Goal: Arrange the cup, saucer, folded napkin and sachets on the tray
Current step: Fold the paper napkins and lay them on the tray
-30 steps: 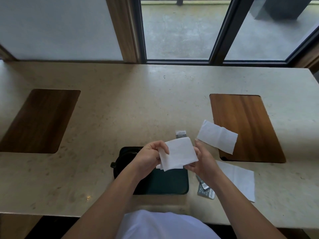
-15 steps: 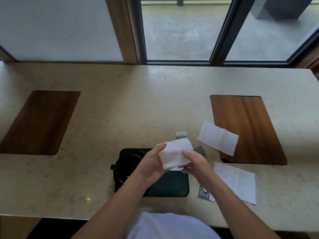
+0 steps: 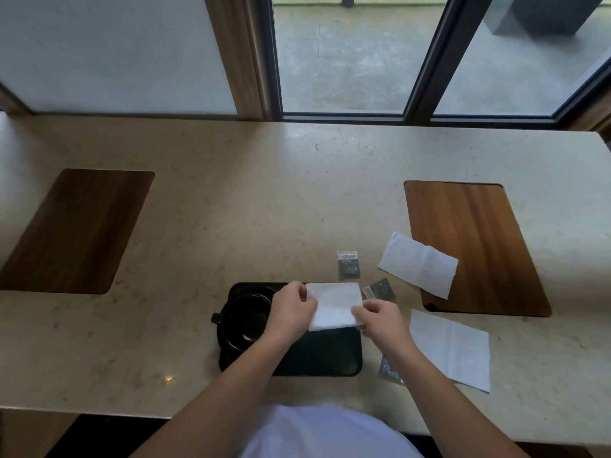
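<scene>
A dark tray point(image 3: 325, 358) lies at the near edge of the stone counter. On its left half stands a black cup point(image 3: 243, 320) on a saucer, handle pointing left. Both hands hold a folded white napkin point(image 3: 334, 305) over the tray's far right part: my left hand point(image 3: 291, 307) pinches its left edge, my right hand point(image 3: 380, 317) its lower right corner. One dark sachet point(image 3: 348, 265) lies beyond the tray, a second sachet point(image 3: 380, 289) by the tray's far right corner, a third sachet point(image 3: 388, 370) partly under my right forearm.
Two more white napkins lie right of the tray: a folded napkin point(image 3: 418, 264) overlapping a wooden inlay point(image 3: 476, 249), and a flat napkin point(image 3: 453, 348) near the counter's front. Another wooden inlay point(image 3: 76, 229) is at the left. Windows run along the back.
The napkin came down from in front of me towards the tray and now looks flat and square. Both hands moved lower with it and shifted their grip to its edges.
</scene>
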